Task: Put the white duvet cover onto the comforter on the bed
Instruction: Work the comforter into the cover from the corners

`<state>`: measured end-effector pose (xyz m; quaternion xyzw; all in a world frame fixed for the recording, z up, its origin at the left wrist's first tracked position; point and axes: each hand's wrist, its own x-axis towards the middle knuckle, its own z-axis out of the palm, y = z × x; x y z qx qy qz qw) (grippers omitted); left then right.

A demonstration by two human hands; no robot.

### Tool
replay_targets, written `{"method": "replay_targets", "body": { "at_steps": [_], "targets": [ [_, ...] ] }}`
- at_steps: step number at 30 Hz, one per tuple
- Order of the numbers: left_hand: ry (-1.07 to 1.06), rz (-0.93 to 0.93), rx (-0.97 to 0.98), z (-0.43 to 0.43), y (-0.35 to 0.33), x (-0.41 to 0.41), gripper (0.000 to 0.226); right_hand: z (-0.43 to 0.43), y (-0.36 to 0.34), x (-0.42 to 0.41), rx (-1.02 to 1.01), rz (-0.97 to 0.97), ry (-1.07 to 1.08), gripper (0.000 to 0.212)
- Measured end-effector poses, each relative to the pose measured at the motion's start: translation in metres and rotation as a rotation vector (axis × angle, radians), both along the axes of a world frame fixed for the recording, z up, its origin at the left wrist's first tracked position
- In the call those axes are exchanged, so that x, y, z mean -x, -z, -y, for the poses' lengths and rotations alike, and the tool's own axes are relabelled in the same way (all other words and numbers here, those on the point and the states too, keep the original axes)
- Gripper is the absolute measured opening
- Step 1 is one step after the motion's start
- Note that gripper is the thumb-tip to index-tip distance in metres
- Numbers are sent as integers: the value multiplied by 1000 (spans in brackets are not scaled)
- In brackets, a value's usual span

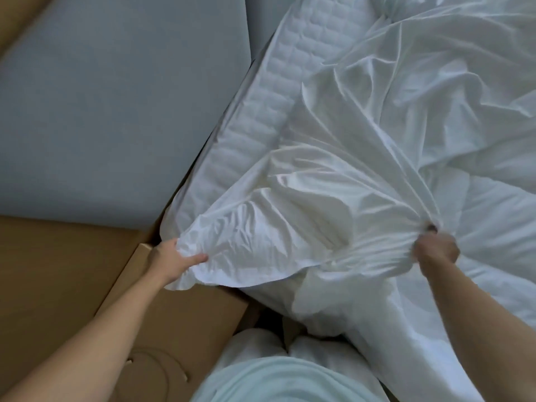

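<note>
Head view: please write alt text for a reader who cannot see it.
A person's left hand and right hand grip the crumpled white duvet cover at a corner of the quilted mattress. The comforter lies to the right.

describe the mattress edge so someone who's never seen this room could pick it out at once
Find the big grey panel filling the upper left. Running diagonally along its right edge is the mattress edge, a white strip. Its stitched quilted squares set it apart from the smooth, creased duvet cover beside it.
</note>
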<state>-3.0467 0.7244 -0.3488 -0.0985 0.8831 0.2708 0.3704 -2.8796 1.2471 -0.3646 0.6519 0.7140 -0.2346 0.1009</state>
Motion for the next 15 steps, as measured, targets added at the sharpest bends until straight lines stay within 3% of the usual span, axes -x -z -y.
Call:
{"method": "replay_targets", "body": {
  "at_steps": [2, 4, 7, 10, 12, 15],
  "targets": [
    [-9, 42, -14, -4, 3, -4, 53, -7, 2, -27, 76, 147, 131, 49],
    [-40, 75, -40, -11, 4, -7, 62, 22, 2, -11, -47, 93, 111, 57],
    [-123, 111, -94, -20, -1, -10, 65, 103, -9, 43, -252, -211, -401, 71],
    [-210, 128, -184, -22, -12, -9, 65, 183, -6, 72, -196, -121, -951, 85],
    [-268, 129, -234, -24, -18, -9, 73, 202, 3, 79, -72, -65, -1070, 67],
    [-334, 85, -280, -27, -26, -8, 76, 188, 12, 77, 73, -137, -1020, 34]
  ]
}}
